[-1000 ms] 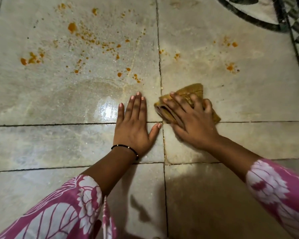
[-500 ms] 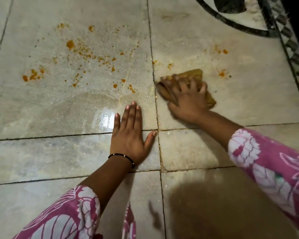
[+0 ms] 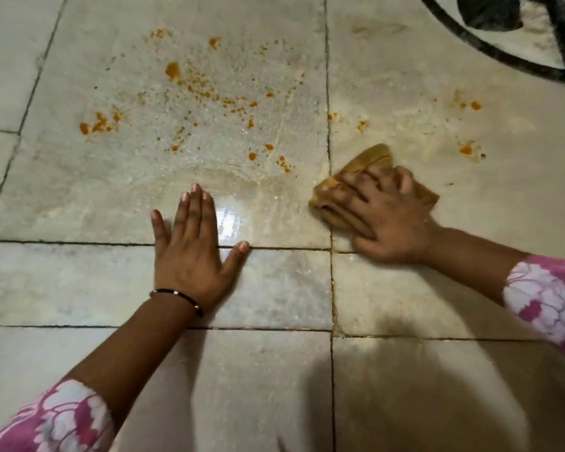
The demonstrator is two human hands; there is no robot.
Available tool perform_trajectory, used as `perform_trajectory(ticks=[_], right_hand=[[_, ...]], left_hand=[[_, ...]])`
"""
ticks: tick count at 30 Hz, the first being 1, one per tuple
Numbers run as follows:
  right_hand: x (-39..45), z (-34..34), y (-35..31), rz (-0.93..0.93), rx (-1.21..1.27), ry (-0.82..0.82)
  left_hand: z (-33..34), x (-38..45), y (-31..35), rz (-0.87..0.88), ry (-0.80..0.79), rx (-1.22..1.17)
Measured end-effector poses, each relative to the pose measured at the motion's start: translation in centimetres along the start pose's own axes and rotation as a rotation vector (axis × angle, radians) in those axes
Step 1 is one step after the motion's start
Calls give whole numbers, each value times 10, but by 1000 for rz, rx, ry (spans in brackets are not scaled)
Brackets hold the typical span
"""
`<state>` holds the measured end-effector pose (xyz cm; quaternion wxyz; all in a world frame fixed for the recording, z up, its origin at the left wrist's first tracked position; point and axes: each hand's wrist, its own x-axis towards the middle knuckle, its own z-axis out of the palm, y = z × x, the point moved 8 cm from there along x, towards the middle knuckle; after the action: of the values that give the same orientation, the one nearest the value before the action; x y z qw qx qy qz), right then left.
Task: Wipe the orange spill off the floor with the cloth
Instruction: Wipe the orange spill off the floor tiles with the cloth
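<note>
Orange-stained and folded into a thick pad, the cloth [image 3: 371, 161] lies flat on the pale stone floor [image 3: 274, 288], just right of the vertical grout line and partly under the right hand [image 3: 384, 220]. That hand presses down on it with fingers spread apart and laid over the pad, not curled round it; the pad's far corner and right edge stick out from beneath. It looks soft, limp and probably damp, so it should slide easily on the wet, glossy tile and will bunch or unfold unless held flat from above. A palm-down press over its middle seems the best hold.

The orange spill [image 3: 203, 89] is still mostly there: a wide scatter of specks and blobs on the tile beyond and to the left of the cloth, with smaller spots [image 3: 467, 148] to its right. A wet sheen lies nearer the person.

The left hand [image 3: 190, 252] rests flat on the floor, fingers straight and together, thumb out, bracing the body, well apart from the cloth.
</note>
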<state>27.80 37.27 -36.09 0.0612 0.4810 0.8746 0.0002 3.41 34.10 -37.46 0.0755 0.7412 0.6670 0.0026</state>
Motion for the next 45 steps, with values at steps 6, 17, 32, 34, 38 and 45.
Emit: perform_trajectory(ticks=[6, 17, 32, 34, 38, 45], right_hand=[[95, -15, -100, -104, 85, 1], [-32, 5, -30, -143, -7, 3], [20, -2, -81, 158, 114, 12], [-25, 5, -62, 142, 92, 19], [-47, -1, 28, 399, 83, 69], [74, -8, 46, 652, 86, 34]], left_hand=[[8, 1, -2, -22, 4, -19], [10, -2, -4, -24, 24, -80], [11, -1, -2, -10, 7, -92], [12, -1, -4, -15, 9, -83], [11, -1, -4, -21, 17, -74], [10, -3, 0, -9, -18, -63]])
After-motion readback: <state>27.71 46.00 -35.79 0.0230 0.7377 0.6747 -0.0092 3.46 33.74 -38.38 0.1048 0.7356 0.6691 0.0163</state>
